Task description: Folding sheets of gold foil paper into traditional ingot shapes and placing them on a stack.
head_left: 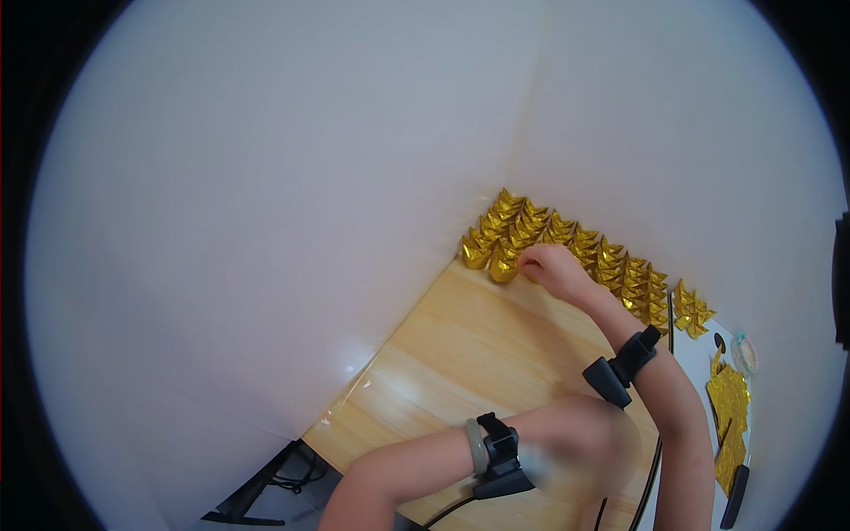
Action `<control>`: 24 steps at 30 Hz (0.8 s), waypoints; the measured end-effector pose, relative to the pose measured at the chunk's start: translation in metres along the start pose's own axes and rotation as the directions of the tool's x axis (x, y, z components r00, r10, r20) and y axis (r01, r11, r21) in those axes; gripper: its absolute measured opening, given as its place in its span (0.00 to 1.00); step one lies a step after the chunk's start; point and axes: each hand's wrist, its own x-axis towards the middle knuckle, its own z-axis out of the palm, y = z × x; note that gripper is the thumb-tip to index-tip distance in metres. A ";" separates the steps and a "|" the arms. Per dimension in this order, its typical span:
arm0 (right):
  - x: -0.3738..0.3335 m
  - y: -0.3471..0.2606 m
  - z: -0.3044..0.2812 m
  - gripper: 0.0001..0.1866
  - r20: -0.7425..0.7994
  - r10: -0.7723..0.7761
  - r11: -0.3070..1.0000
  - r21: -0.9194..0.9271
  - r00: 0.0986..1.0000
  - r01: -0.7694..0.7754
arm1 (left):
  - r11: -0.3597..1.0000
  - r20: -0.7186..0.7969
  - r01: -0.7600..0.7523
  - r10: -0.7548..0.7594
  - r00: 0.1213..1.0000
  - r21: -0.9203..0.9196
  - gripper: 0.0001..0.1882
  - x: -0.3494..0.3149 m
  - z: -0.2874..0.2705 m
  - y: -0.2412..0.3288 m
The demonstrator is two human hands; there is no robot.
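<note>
Several rows of folded gold paper ingots (pixel 611 261) stand close together along the foot of the wall, in the far corner of the wooden table. Beside the near left end of these rows is my right hand (pixel 551 268), its fingers pinched together on a folded gold paper ingot that they mostly cover. Just left of the fingertips stands another gold ingot (pixel 505 265). My left hand (pixel 598 434) is low over the table, under my right forearm. It is smeared, so its fingers and anything in them cannot be made out.
White walls meet behind the rows. The wooden tabletop (pixel 443 336) lies in front. To the right, a white surface (pixel 704 354) bears more gold ingots (pixel 691 308), crumpled gold sheets (pixel 730 407), a small round pale item (pixel 744 352) and a black bar (pixel 735 497). Black cables run nearby.
</note>
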 end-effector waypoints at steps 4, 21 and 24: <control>0.000 0.007 0.002 0.07 0.011 0.002 0.999 -0.041 1.000 -0.002 | 0.999 -0.027 -0.043 0.043 0.999 0.007 0.09 0.001 -0.002 0.000; 0.005 0.009 0.007 0.06 -0.017 -0.081 0.993 -0.085 0.997 0.080 | 1.000 -0.042 -0.013 0.012 0.999 -0.011 0.10 0.003 -0.002 0.001; 0.005 0.008 0.007 0.07 -0.016 -0.077 0.992 -0.097 0.997 0.076 | 1.000 -0.052 -0.025 0.025 0.998 -0.006 0.10 0.003 -0.001 0.000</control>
